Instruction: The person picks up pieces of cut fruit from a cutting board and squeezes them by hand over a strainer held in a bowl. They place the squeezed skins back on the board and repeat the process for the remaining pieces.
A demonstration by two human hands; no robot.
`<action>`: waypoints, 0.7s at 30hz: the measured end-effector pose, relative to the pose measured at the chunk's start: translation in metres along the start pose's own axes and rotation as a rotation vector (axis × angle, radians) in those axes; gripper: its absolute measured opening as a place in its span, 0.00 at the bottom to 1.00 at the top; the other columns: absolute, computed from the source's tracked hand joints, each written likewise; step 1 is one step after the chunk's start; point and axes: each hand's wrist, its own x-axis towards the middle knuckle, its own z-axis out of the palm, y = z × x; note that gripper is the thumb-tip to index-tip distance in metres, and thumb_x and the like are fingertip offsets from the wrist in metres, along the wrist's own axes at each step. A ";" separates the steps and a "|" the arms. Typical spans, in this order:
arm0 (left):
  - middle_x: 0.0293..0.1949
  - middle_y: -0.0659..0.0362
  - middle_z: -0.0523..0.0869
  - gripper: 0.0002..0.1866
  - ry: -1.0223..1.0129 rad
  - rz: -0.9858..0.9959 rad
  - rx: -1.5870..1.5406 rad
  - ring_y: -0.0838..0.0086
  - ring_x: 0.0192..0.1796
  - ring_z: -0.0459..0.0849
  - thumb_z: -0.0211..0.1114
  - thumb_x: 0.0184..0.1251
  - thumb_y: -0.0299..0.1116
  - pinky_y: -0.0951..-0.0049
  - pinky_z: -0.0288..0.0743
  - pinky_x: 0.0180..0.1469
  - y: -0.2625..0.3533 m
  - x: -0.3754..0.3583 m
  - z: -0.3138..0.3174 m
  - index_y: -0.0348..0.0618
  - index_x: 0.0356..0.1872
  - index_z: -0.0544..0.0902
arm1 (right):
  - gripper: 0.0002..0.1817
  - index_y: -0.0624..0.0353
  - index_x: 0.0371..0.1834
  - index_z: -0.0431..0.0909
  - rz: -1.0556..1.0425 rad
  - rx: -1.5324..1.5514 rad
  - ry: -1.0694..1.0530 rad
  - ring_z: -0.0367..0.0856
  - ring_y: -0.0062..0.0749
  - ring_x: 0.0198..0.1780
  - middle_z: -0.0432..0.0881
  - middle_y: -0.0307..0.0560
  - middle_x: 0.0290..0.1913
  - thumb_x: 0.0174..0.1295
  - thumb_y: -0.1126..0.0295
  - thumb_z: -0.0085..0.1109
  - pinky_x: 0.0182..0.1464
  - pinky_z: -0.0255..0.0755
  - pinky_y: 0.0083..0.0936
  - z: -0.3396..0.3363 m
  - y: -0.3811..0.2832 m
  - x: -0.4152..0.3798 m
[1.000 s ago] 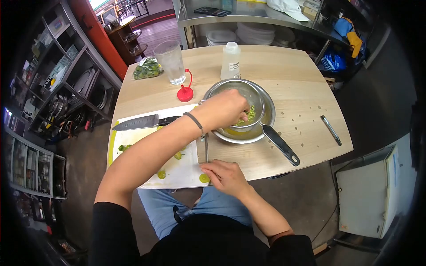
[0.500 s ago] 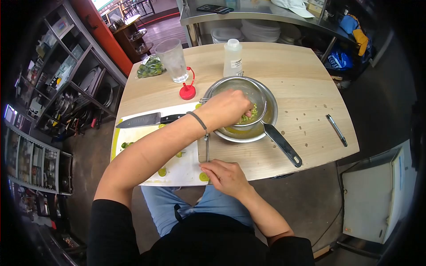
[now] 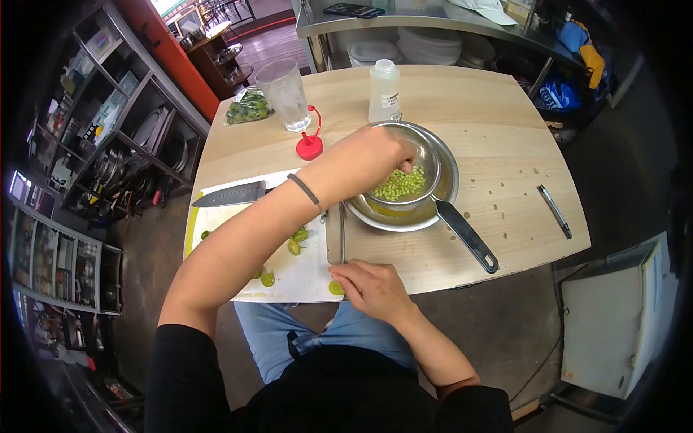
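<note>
My left hand (image 3: 386,160) is over a sieve (image 3: 438,180), its fingers curled closed; whatever they hold is hidden. Small pale green bits (image 3: 397,186) lie in the mesh. The sieve rests in a metal bowl (image 3: 451,162) with yellowish liquid, its black handle (image 3: 469,238) pointing front right. At the cutting board's right edge, my right hand (image 3: 373,289) is closed around a thin metal utensil (image 3: 343,238) whose far end is out of sight. On the white cutting board (image 3: 310,267) lie cut green fruit pieces (image 3: 294,245) and a knife (image 3: 234,194), its handle mostly behind my left forearm.
Behind the bowl stands a squeeze bottle (image 3: 385,94), with its red nozzle cap (image 3: 310,147) lying to the left. A clear cup (image 3: 285,97) and a bag of green fruit (image 3: 249,107) are at the back left. A pen (image 3: 554,211) lies right, near brownish drops.
My left hand has lifted slightly up and back in the sieve, uncovering more green bits. My right hand keeps its place on the utensil. The whole view has shifted a little.
</note>
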 end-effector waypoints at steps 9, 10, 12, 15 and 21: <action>0.33 0.52 0.88 0.07 -0.074 0.040 0.120 0.58 0.37 0.87 0.65 0.55 0.26 0.62 0.80 0.41 -0.005 0.000 0.016 0.43 0.34 0.88 | 0.04 0.57 0.38 0.83 0.020 -0.016 -0.037 0.82 0.38 0.26 0.83 0.42 0.29 0.62 0.71 0.63 0.28 0.76 0.30 -0.003 -0.001 -0.001; 0.33 0.52 0.88 0.07 -0.075 0.039 0.119 0.58 0.37 0.87 0.65 0.55 0.26 0.62 0.80 0.41 -0.004 0.000 0.015 0.43 0.34 0.88 | 0.04 0.57 0.38 0.83 0.021 -0.019 -0.038 0.82 0.38 0.26 0.83 0.42 0.29 0.62 0.71 0.63 0.28 0.76 0.30 -0.003 -0.001 -0.001; 0.33 0.54 0.87 0.13 -0.064 0.031 0.130 0.57 0.37 0.86 0.63 0.45 0.18 0.63 0.80 0.40 -0.002 0.000 0.012 0.41 0.35 0.86 | 0.04 0.57 0.38 0.83 0.024 -0.020 -0.041 0.82 0.38 0.26 0.83 0.43 0.29 0.62 0.71 0.63 0.28 0.76 0.30 -0.003 -0.001 -0.002; 0.34 0.54 0.87 0.14 -0.002 0.050 0.094 0.57 0.37 0.86 0.62 0.45 0.18 0.62 0.80 0.39 0.000 0.000 0.004 0.42 0.35 0.86 | 0.04 0.57 0.38 0.83 0.025 0.008 -0.028 0.82 0.38 0.26 0.83 0.43 0.29 0.62 0.71 0.63 0.28 0.76 0.30 -0.002 -0.001 -0.001; 0.38 0.54 0.87 0.07 -0.106 0.084 0.011 0.57 0.39 0.85 0.67 0.57 0.28 0.62 0.79 0.43 -0.009 -0.018 0.020 0.41 0.37 0.86 | 0.05 0.56 0.39 0.84 0.003 0.031 -0.012 0.82 0.39 0.26 0.83 0.43 0.29 0.61 0.71 0.63 0.29 0.76 0.30 0.002 0.002 -0.002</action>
